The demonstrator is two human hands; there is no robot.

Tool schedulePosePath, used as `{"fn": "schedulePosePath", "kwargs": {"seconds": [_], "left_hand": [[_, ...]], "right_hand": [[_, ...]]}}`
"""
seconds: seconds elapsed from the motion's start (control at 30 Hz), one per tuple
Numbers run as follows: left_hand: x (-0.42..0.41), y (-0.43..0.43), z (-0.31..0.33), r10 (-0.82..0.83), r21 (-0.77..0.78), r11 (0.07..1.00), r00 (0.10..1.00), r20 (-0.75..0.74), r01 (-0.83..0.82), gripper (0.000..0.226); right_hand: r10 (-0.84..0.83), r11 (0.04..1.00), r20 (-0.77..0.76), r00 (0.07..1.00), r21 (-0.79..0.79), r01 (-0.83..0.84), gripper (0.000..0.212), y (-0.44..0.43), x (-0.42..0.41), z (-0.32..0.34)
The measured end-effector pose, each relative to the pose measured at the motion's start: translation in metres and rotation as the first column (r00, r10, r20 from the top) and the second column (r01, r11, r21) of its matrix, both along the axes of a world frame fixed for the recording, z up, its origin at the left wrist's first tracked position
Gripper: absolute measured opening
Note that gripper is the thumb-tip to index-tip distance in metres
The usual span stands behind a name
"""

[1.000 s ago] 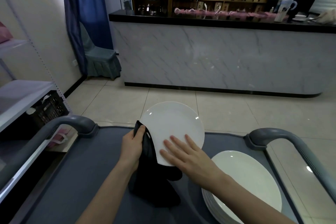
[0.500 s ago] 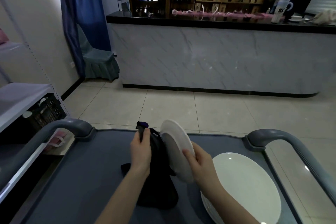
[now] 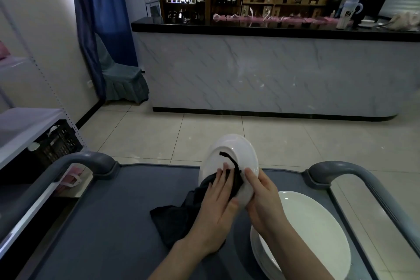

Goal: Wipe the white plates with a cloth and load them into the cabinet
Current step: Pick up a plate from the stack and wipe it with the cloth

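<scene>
A white plate (image 3: 236, 152) is held tilted above the grey cart top (image 3: 109, 223), its underside with the foot ring facing me. My right hand (image 3: 261, 198) grips its lower right rim. My left hand (image 3: 218, 209) presses a black cloth (image 3: 179, 213) flat against the plate's underside; the cloth hangs down onto the cart. A stack of white plates (image 3: 313, 232) lies on the cart at the right, partly behind my right forearm.
Grey cart handles rise at the left (image 3: 91, 161) and right (image 3: 341, 173). A white shelf unit (image 3: 25, 129) with a black crate (image 3: 56, 145) stands at the left. A marble-fronted counter (image 3: 272, 75) is across the tiled floor.
The plate has been turned over from face toward me, through edge-on, to underside toward me. My left hand with the cloth moved onto the underside; my right hand shifted to the lower right rim.
</scene>
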State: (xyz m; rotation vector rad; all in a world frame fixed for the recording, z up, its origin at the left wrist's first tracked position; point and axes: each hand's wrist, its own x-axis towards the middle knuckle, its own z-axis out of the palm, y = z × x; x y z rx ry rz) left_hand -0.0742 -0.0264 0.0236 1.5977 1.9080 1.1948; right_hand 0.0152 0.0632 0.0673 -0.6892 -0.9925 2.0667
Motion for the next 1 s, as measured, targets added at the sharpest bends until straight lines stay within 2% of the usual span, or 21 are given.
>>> {"fn": "schedulePosePath", "kwargs": {"seconds": [0.1, 0.23, 0.37, 0.47, 0.57, 0.7, 0.83, 0.9, 1.0], "left_hand": [[-0.016, 0.012, 0.009, 0.043, -0.045, 0.998, 0.999, 0.008, -0.043, 0.057], [-0.044, 0.016, 0.006, 0.128, -0.142, 0.980, 0.986, -0.104, -0.142, 0.064], [-0.023, 0.000, -0.011, 0.033, -0.081, 0.996, 0.999, -0.015, -0.034, 0.069], [0.005, 0.004, -0.006, -0.015, -0.026, 1.000, 0.999, 0.043, 0.017, 0.066], [0.011, 0.019, 0.012, -0.031, 0.026, 0.999, 1.000, 0.003, 0.031, 0.059], [-0.011, 0.033, 0.015, 0.014, -0.024, 1.000, 1.000, 0.014, -0.014, 0.058], [-0.030, 0.029, -0.001, 0.112, -0.136, 0.985, 0.994, 0.005, -0.110, 0.070], [-0.026, 0.020, -0.009, 0.079, -0.152, 0.986, 0.996, 0.030, -0.074, 0.070], [-0.002, 0.011, -0.012, 0.016, -0.102, 0.995, 0.999, -0.032, -0.019, 0.069]], "right_hand": [[0.027, 0.999, 0.016, 0.999, 0.019, -0.028, 0.029, -0.007, 0.004, -0.005], [0.029, 1.000, 0.003, 1.000, -0.004, -0.029, 0.028, -0.011, 0.009, -0.004], [-0.056, 0.997, -0.006, 0.998, 0.047, 0.056, 0.022, 0.009, 0.011, 0.010], [-0.054, 0.995, 0.026, 0.998, 0.080, 0.052, 0.022, 0.015, 0.012, 0.014], [0.003, 0.998, 0.013, 1.000, 0.057, -0.004, 0.028, 0.007, 0.015, 0.007], [0.028, 0.999, 0.016, 0.999, 0.018, -0.028, 0.029, -0.004, 0.018, -0.004], [0.008, 1.000, 0.004, 1.000, 0.009, -0.008, 0.029, 0.000, 0.020, 0.000], [-0.031, 0.999, -0.006, 1.000, 0.013, 0.031, 0.026, 0.008, 0.020, 0.005], [-0.064, 0.998, 0.000, 0.998, -0.013, 0.064, 0.026, 0.017, 0.018, 0.010]]}}
